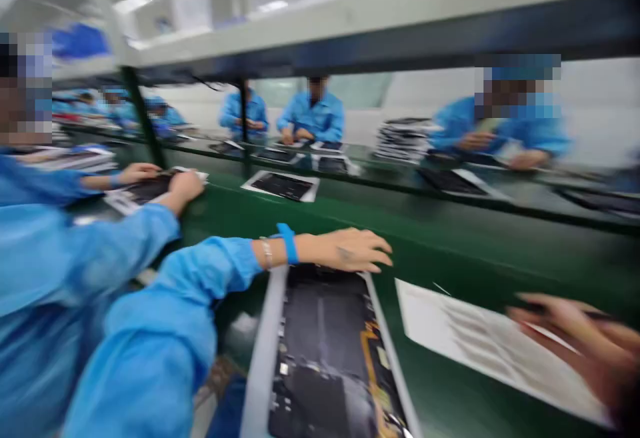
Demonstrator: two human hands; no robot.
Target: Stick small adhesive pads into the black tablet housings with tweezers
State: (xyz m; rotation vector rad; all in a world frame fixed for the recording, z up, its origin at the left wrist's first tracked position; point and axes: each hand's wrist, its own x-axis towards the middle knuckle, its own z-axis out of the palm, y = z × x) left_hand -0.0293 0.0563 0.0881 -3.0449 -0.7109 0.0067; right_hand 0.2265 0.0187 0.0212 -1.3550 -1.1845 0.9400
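My left hand (pixel 350 250), with a blue wrist strap (pixel 287 243), stretches over the far end of an opened tablet (pixel 320 358). Its fingers are extended and hold nothing; whether they touch the tablet I cannot tell. Black inner parts and an orange flex cable (pixel 369 351) show in the tablet, which lies on a white board (pixel 260 358). To the right, my right hand (pixel 585 341), smeared by motion, curls around a thin dark tool (pixel 533 306). It hovers over a white sheet (pixel 425 315) with blurred, pale strips on it.
At the left a co-worker's hands (pixel 185 188) are on another dark device (pixel 150 188). Beyond my bench lies a dark panel on white backing (pixel 280 186). A shelf beam (pixel 350 35) crosses above, with a dark green post (pixel 143 118). Several people in blue work opposite, near stacked panels (pixel 405 139).
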